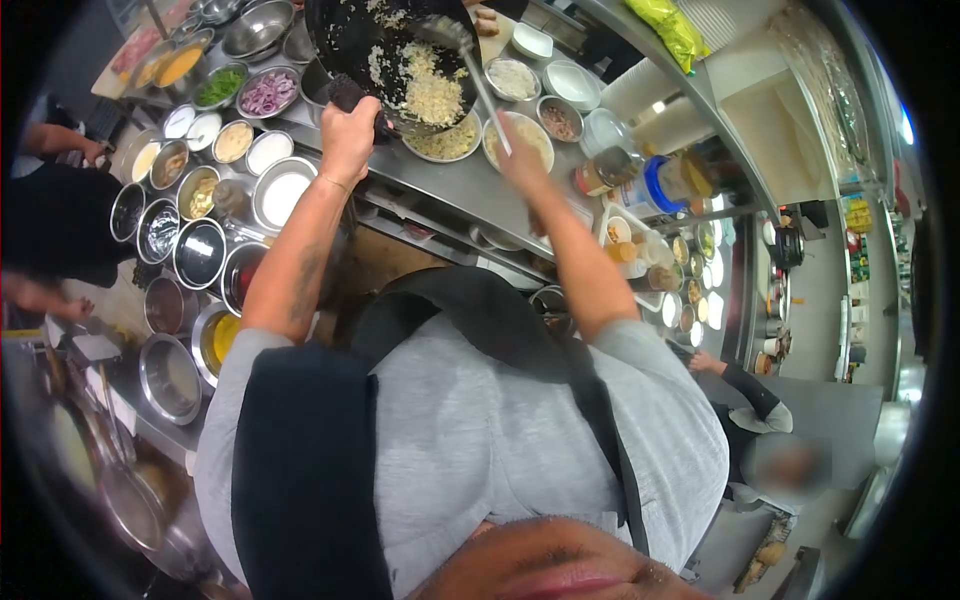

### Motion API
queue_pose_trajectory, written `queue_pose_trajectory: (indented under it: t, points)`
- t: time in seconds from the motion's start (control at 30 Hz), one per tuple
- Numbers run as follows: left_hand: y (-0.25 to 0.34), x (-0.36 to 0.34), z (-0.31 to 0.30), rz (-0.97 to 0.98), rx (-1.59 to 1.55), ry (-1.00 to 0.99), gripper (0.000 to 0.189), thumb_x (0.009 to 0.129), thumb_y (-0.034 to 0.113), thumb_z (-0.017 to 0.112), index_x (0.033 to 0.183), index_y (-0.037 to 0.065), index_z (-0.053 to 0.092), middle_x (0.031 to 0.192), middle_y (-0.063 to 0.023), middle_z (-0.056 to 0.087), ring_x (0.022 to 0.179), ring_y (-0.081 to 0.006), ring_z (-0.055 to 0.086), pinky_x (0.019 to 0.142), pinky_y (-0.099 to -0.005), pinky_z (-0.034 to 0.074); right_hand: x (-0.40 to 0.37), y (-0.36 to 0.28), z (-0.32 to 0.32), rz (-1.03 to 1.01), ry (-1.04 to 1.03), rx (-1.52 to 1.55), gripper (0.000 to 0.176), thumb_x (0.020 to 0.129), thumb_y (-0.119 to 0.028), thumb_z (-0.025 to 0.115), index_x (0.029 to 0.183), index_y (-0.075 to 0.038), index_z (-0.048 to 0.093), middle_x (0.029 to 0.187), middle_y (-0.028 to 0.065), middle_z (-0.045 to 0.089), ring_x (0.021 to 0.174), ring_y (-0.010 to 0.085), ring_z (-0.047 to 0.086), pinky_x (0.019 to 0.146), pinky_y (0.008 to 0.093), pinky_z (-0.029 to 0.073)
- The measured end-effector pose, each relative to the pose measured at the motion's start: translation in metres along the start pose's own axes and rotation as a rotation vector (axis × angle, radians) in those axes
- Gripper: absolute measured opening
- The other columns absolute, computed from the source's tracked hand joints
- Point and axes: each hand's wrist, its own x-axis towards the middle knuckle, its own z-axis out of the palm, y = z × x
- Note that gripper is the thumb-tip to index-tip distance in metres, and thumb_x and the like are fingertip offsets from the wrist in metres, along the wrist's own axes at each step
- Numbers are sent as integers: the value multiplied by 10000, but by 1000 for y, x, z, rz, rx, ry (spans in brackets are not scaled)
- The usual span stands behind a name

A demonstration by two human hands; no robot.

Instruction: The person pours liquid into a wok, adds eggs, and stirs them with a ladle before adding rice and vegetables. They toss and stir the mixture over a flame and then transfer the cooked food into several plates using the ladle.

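Note:
My left hand is closed around the dark, cloth-wrapped handle of a black wok. The wok is tilted, with fried rice gathered toward its near side. In my right hand is the handle of a metal ladle, whose bowl is in the wok above the rice. The hand is slightly blurred. Just below the wok's rim stands a bowl of rice, partly hidden by the wok. Beside it, another white bowl with pale food is partly behind my right hand.
On the left are bowls of chopped red onion, chopped greens and white powder or liquid. Jars and a blue-lidded tub stand right. Another person's arms are at left; a further person is at right.

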Motion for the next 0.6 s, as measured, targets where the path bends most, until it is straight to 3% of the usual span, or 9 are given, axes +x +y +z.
queue_pose_trajectory:
  t: [0.17,0.2,0.23,0.3,0.33,0.43,0.5,0.57,0.6]
  points:
    - [-29,58,-2,157,44,55,195,884,115,641,794,-45,706,681,-85,687,464,-135,565,401,-283,383,-80,16,30,-103,12,9,680,1019,-211,551,1627,-330,270,1216,293,664,1094,497,639,951,527,504]
    - [-5,50,2,9,121,81,207,836,135,661,674,26,593,618,7,571,516,-117,494,490,-333,400,-89,14,18,-10,-72,-13,686,1019,-211,551,1627,-340,261,1173,296,674,1057,500,647,921,535,507]
    - [-4,52,2,-2,119,82,207,836,135,661,674,26,593,618,7,571,516,-117,494,490,-333,400,-96,14,8,89,-155,-35,691,1020,-212,551,1628,-351,252,1130,299,684,1020,502,655,890,542,509]
    - [-6,68,1,71,227,114,237,829,155,670,665,8,582,609,-6,574,517,-126,501,490,-351,407,-95,18,-6,84,-168,-88,690,1018,-216,557,1626,-350,258,1092,299,688,991,499,658,870,546,505]
    - [-14,80,-3,132,287,108,245,811,186,681,706,-27,618,632,-71,633,558,-187,593,558,-385,475,-95,21,-13,73,-176,-137,689,1016,-221,563,1624,-350,263,1054,299,692,963,497,661,849,550,501]
    - [-35,108,-12,331,421,239,266,790,219,694,747,-42,664,670,-136,686,644,-260,677,663,-400,528,-95,40,-32,4,-147,-145,677,1011,-235,574,1615,-348,291,987,299,693,897,487,666,815,548,498]
    - [-33,114,-20,329,442,229,288,778,241,703,766,-47,687,717,-182,716,724,-322,715,749,-406,544,-94,42,-54,12,-144,-266,646,1004,-222,584,1598,-323,353,1026,274,699,915,457,676,826,520,520]
    - [-4,93,-22,289,479,184,289,785,237,702,754,-50,682,704,-130,710,682,-264,687,706,-394,537,-89,30,-79,6,-108,-167,639,967,-183,620,1559,-338,438,1290,246,657,1182,450,625,1009,474,501]
    - [-2,93,-26,281,483,191,289,785,237,702,754,-50,682,704,-130,710,682,-264,687,706,-394,537,-78,34,-84,-263,47,-232,628,972,-173,612,1556,-331,444,1295,231,661,1181,446,630,1014,473,502]
